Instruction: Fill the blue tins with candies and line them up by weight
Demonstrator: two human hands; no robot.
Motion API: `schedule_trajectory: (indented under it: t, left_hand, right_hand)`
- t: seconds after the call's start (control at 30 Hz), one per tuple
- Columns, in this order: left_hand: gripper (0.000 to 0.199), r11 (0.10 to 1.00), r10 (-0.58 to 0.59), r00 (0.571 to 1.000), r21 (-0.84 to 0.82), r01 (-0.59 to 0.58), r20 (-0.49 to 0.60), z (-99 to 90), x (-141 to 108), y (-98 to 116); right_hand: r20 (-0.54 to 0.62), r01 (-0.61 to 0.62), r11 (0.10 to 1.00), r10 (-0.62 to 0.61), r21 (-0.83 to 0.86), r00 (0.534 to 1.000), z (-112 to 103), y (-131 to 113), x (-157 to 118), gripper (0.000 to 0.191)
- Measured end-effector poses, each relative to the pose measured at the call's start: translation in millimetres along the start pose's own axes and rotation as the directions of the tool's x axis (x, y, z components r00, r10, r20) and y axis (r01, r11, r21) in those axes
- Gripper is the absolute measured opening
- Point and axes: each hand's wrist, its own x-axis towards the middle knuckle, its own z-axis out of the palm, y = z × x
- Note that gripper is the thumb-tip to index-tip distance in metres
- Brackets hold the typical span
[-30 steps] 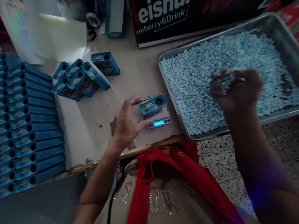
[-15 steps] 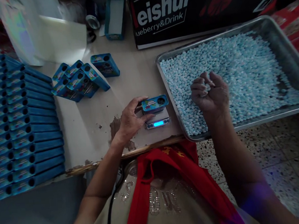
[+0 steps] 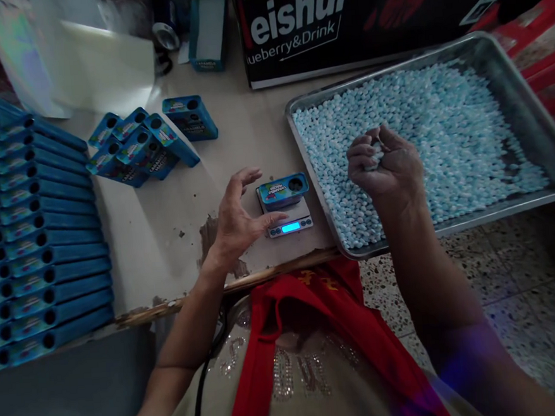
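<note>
A blue candy box [image 3: 283,190] with a round dark hole in its top stands on a small digital scale [image 3: 298,211] with a lit display. My left hand [image 3: 240,214] is beside it, fingers and thumb spread apart, not gripping the box; the thumb reaches over the scale's plate. My right hand [image 3: 386,162] hovers palm up over a metal tray [image 3: 323,214] of pale blue and white candies [image 3: 448,139]. Its fingers are curled around a few of these candies.
Rows of blue boxes [image 3: 47,249] fill the table's left side. Several more boxes [image 3: 145,151] stand behind my left hand. At the back are a large black carton [image 3: 303,29], a narrow open box [image 3: 208,32] and a can [image 3: 165,29]. The table's worn front edge [image 3: 170,307] runs before me.
My left hand has let go of the box on the scale and opened, drawing slightly left. My right hand's fingers have curled in more over the candies.
</note>
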Motion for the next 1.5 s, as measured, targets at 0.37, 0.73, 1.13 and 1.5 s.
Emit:
schedule_trajectory:
  t: [0.37,0.73,1.13,1.5]
  left_hand:
    - [0.041,0.985,0.104,0.993,0.13,-0.111,0.06,29.8,41.2,53.2]
    - [0.044,0.952,0.185,0.981,0.237,-0.194,0.063,44.6,58.5,83.6]
    - [0.042,0.991,0.065,0.998,0.116,-0.063,-0.013,39.5,47.0,72.4]
    - [0.058,0.999,-0.026,0.998,-0.048,0.023,-0.059,26.9,-13.2,8.1]
  right_hand:
    - [-0.048,0.009,0.976,0.002,0.217,0.999,-2.4,-46.5,9.1,0.059]
    - [-0.185,0.13,0.397,0.105,0.909,0.977,13.0,-72.8,9.4,0.054]
    - [-0.084,0.055,0.338,0.073,0.94,0.994,10.3,-25.7,27.5,0.052]
    - [0.415,-0.487,0.302,0.272,0.82,0.868,-1.9,-0.6,0.7,0.014]
